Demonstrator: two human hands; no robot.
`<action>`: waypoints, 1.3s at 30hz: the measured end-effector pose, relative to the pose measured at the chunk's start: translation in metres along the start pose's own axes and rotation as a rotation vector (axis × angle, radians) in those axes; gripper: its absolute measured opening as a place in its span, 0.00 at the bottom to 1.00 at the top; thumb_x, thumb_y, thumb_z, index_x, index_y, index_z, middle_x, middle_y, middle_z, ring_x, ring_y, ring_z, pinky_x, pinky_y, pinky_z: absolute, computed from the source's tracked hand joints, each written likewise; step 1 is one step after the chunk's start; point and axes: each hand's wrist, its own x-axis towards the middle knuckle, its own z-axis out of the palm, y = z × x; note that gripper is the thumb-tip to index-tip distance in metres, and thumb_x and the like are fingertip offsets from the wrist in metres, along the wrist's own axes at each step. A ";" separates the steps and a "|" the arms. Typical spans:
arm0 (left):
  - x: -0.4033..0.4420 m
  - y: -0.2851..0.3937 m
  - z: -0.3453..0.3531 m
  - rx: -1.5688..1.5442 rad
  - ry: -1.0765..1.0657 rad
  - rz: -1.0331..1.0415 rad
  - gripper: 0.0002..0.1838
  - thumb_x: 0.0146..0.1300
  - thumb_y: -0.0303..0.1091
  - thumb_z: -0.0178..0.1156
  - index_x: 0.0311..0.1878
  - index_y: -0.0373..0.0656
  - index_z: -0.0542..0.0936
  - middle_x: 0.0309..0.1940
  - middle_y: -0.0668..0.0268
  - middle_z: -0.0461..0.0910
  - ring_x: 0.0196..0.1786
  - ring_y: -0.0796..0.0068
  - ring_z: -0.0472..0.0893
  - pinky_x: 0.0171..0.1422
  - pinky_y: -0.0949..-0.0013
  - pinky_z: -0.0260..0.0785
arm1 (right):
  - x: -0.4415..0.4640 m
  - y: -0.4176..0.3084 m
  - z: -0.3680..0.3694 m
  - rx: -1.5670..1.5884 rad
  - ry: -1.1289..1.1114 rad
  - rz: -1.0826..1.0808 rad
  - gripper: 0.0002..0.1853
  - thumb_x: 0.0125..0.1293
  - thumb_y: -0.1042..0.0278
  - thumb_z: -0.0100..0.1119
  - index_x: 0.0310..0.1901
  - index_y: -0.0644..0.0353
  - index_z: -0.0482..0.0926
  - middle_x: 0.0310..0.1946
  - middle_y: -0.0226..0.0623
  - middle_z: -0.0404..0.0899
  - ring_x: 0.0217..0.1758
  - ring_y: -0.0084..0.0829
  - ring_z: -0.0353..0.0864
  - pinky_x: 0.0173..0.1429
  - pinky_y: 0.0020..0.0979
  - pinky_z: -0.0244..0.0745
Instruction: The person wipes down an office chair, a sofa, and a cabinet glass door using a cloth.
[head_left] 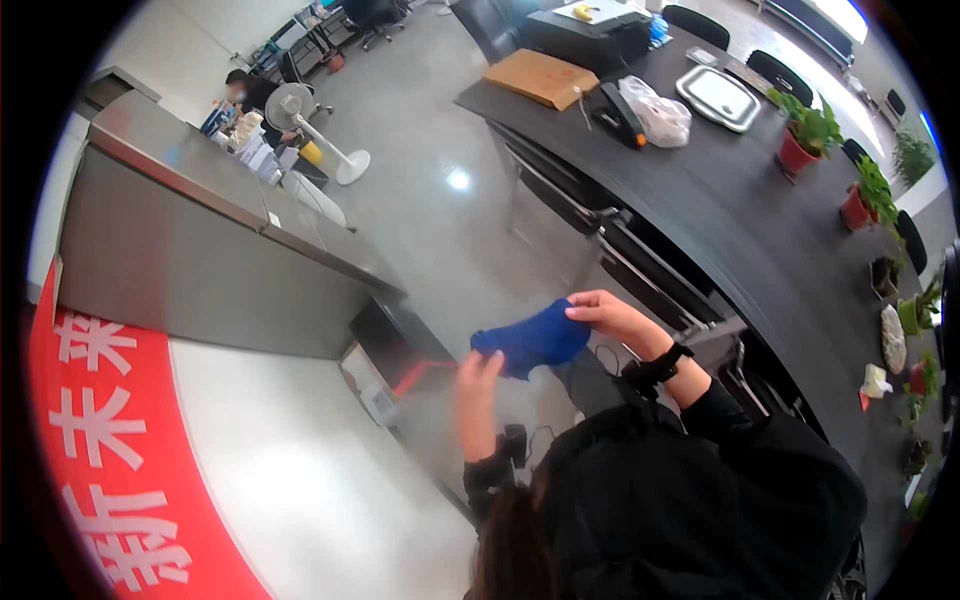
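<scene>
On the left, the red banner (160, 455) bears large white Chinese characters, reading 新未来 ("new future") from near to far; farther off, toward the right, the brown envelope (540, 78) carries faint print, too small to read.

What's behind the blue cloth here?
Beyond the top edge of the blue cloth, held by the left hand and right hand, grey floor shows; whatever the cloth covers cannot be seen.

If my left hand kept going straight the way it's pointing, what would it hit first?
The blue cloth, which the left hand already touches. Past that, grey floor shows roughly in line, though depth is hard to judge.
</scene>
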 end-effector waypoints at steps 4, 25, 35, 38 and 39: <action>0.100 0.032 -0.012 0.063 -0.018 -0.005 0.17 0.66 0.31 0.60 0.54 0.31 0.80 0.46 0.65 0.83 0.49 0.77 0.79 0.57 0.74 0.68 | 0.103 -0.025 -0.016 -0.004 -0.001 0.094 0.18 0.68 0.58 0.64 0.48 0.67 0.82 0.41 0.31 0.84 0.43 0.21 0.80 0.52 0.24 0.73; 0.585 0.097 -0.171 0.286 0.137 -0.095 0.27 0.66 0.33 0.50 0.68 0.36 0.69 0.51 0.60 0.79 0.41 0.75 0.76 0.43 0.71 0.70 | 0.581 -0.200 -0.016 -0.326 0.112 -0.267 0.13 0.57 0.65 0.73 0.37 0.68 0.86 0.53 0.38 0.81 0.51 0.31 0.81 0.57 0.31 0.74; 0.855 0.262 -0.211 0.568 -0.364 0.009 0.13 0.68 0.29 0.58 0.51 0.30 0.76 0.35 0.60 0.84 0.36 0.77 0.83 0.42 0.73 0.75 | 0.787 -0.295 -0.029 -0.273 0.457 -0.446 0.12 0.63 0.68 0.69 0.39 0.71 0.85 0.38 0.34 0.82 0.40 0.24 0.80 0.45 0.26 0.76; 0.915 0.285 -0.196 0.792 -0.373 0.082 0.15 0.67 0.35 0.61 0.48 0.33 0.77 0.29 0.61 0.84 0.32 0.78 0.82 0.38 0.73 0.72 | 0.825 -0.313 -0.047 -0.043 0.558 -0.391 0.11 0.64 0.68 0.68 0.39 0.70 0.85 0.38 0.29 0.81 0.39 0.21 0.79 0.43 0.22 0.73; 0.935 0.290 -0.189 0.895 -0.393 0.137 0.15 0.66 0.37 0.62 0.48 0.35 0.78 0.29 0.62 0.84 0.31 0.77 0.82 0.37 0.71 0.71 | 0.838 -0.318 -0.058 0.003 0.631 -0.355 0.11 0.64 0.68 0.68 0.39 0.70 0.85 0.38 0.27 0.80 0.39 0.20 0.79 0.42 0.21 0.72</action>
